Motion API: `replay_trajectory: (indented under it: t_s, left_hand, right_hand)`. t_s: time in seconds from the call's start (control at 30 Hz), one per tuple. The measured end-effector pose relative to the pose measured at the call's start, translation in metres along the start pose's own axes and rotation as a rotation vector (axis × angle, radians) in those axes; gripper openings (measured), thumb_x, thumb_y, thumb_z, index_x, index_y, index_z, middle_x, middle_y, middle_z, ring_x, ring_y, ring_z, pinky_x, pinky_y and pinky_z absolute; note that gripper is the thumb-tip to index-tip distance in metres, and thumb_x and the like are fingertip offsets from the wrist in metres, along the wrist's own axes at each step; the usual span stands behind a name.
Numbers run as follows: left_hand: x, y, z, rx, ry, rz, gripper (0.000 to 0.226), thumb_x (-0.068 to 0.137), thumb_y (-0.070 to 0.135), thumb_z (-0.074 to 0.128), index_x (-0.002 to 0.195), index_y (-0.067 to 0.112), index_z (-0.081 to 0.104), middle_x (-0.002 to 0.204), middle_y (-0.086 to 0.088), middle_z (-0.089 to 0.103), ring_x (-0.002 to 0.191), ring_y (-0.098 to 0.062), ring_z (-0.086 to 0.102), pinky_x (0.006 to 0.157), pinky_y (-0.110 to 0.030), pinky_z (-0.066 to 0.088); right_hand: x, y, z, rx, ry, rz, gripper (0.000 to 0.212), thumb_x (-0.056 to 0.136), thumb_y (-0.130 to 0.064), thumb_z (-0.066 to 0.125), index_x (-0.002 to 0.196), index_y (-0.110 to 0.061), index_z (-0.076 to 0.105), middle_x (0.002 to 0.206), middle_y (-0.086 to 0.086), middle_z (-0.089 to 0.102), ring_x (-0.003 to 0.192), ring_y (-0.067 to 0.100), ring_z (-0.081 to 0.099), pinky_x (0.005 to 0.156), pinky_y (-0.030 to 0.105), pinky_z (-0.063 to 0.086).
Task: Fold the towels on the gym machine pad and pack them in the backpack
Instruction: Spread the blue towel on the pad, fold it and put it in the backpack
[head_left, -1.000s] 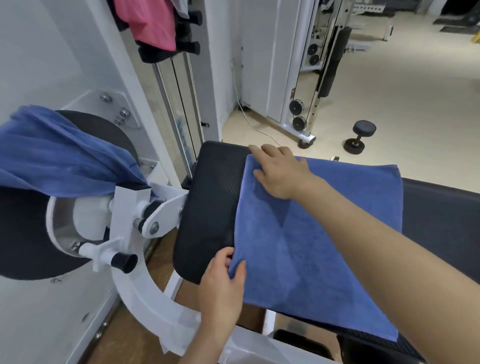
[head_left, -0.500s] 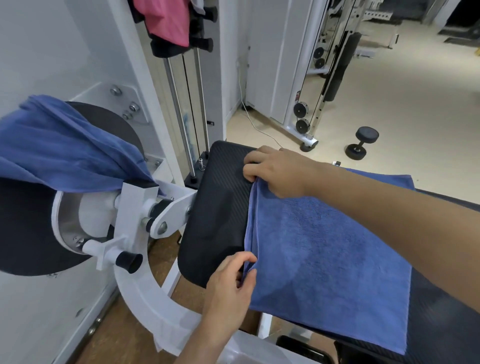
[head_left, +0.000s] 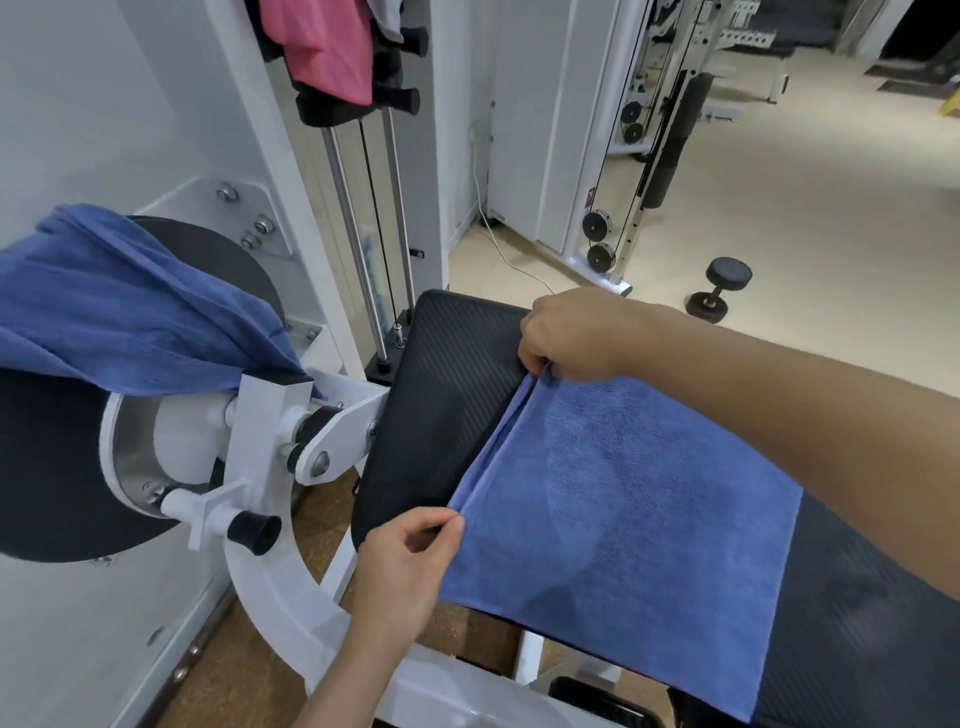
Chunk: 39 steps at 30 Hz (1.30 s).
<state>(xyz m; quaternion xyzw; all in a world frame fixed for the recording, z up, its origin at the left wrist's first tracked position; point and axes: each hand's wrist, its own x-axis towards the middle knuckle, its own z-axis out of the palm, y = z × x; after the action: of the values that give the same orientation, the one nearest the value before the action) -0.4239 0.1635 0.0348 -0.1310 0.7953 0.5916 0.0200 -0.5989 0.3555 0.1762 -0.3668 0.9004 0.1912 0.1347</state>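
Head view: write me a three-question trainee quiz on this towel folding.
1. True or false: the right hand pinches a corner of the flat blue towel.
2. The second blue towel is: A) in a backpack; B) draped over the machine's round disc; C) on the floor.
3. Fill in: a black ____ lies on the floor beyond the pad.
Key: 1 true; 2 B; 3 dumbbell.

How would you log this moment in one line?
step: folding | left hand: pinches near corner of blue terry towel | right hand: pinches far corner | support: black ribbed machine pad | waiting: second blue towel, draped
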Motion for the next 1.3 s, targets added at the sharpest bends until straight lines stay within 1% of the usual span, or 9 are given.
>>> replay_trajectory:
  t_s: [0.27,0.4,0.5,0.63,0.73,0.83,0.93,1.07,1.3]
  left_hand:
    - [0.010,0.040,-0.043,0.277,-0.093,0.341,0.023,0.088,0.008,0.068,0.077,0.028,0.069,0.082,0.018,0.068,0.082,-0.008,0.064,0.072,-0.024,0.052]
    - [-0.001,0.071,-0.051,0.363,-0.138,0.561,0.017,0.083,0.013,0.057,0.077,0.029,0.061,0.081,0.013,0.062,0.078,-0.008,0.060,0.070,-0.021,0.047]
    - [-0.013,0.092,-0.054,0.440,-0.191,0.728,0.023,0.084,0.009,0.055,0.085,0.030,0.063,0.082,0.013,0.060,0.081,-0.003,0.058,0.073,-0.016,0.043]
    - [-0.027,0.109,-0.061,0.630,-0.193,0.836,0.028,0.089,0.014,0.044,0.095,0.018,0.072,0.092,0.009,0.059,0.085,-0.005,0.053,0.077,-0.013,0.042]
    - [-0.034,0.122,-0.072,0.693,-0.095,0.886,0.028,0.088,0.011,0.044,0.093,0.015,0.071,0.092,0.007,0.059,0.082,-0.004,0.050,0.076,-0.006,0.036]
    - [-0.041,0.131,-0.085,0.662,-0.032,0.923,0.024,0.083,0.002,0.050,0.089,0.014,0.069,0.089,0.006,0.060,0.083,-0.006,0.052,0.078,-0.005,0.036]
    - [-0.046,0.134,-0.098,0.615,-0.031,0.935,0.021,0.085,0.005,0.048,0.089,0.013,0.067,0.086,0.018,0.057,0.083,-0.002,0.052,0.079,-0.005,0.035]
    - [-0.049,0.134,-0.115,0.565,-0.035,0.959,0.022,0.088,0.010,0.047,0.094,0.015,0.068,0.093,0.017,0.061,0.093,0.002,0.054,0.081,-0.006,0.037]
    - [-0.067,0.107,-0.139,0.579,-0.352,0.897,0.009,0.073,0.030,0.080,0.075,0.035,0.074,0.078,0.018,0.069,0.076,0.003,0.062,0.069,-0.005,0.041]
  right_hand:
    - [-0.055,-0.002,0.042,-0.367,0.465,-0.150,0.016,0.069,-0.003,0.062,0.069,-0.019,0.064,0.071,0.000,0.056,0.072,0.024,0.055,0.057,0.033,0.042]
    - [-0.085,-0.009,0.055,-0.258,0.399,-0.071,0.035,0.067,0.001,0.068,0.098,-0.015,0.060,0.099,0.015,0.060,0.044,0.026,0.049,0.034,0.027,0.033]
    - [-0.103,-0.024,0.063,-0.206,0.388,-0.011,0.046,0.067,-0.002,0.069,0.109,-0.017,0.060,0.099,0.015,0.057,0.039,0.024,0.036,0.036,0.023,0.017]
    - [-0.122,-0.039,0.056,-0.199,0.432,0.164,0.034,0.059,-0.006,0.076,0.091,-0.016,0.068,0.077,0.007,0.053,0.034,0.020,0.024,0.042,0.020,0.001]
    - [-0.146,-0.041,0.041,-0.164,0.404,0.335,0.007,0.078,-0.019,0.062,0.084,-0.019,0.067,0.079,-0.001,0.057,0.049,0.023,0.053,0.041,0.024,0.014]
    - [-0.182,-0.047,0.021,-0.031,0.464,0.384,0.019,0.085,-0.027,0.047,0.077,-0.019,0.063,0.077,-0.003,0.059,0.069,0.023,0.059,0.055,0.030,0.038]
    - [-0.216,-0.061,0.005,0.367,0.441,0.304,0.014,0.082,-0.017,0.050,0.072,-0.016,0.061,0.072,-0.005,0.055,0.071,0.018,0.055,0.060,0.033,0.042]
    - [-0.256,-0.089,-0.002,0.870,0.548,0.265,0.032,0.089,-0.008,0.062,0.072,-0.034,0.065,0.069,-0.022,0.058,0.069,0.002,0.054,0.063,0.015,0.037]
    - [-0.287,-0.145,-0.005,1.185,0.564,0.438,0.021,0.080,-0.006,0.075,0.079,-0.027,0.077,0.072,-0.011,0.074,0.067,-0.003,0.061,0.063,0.015,0.047]
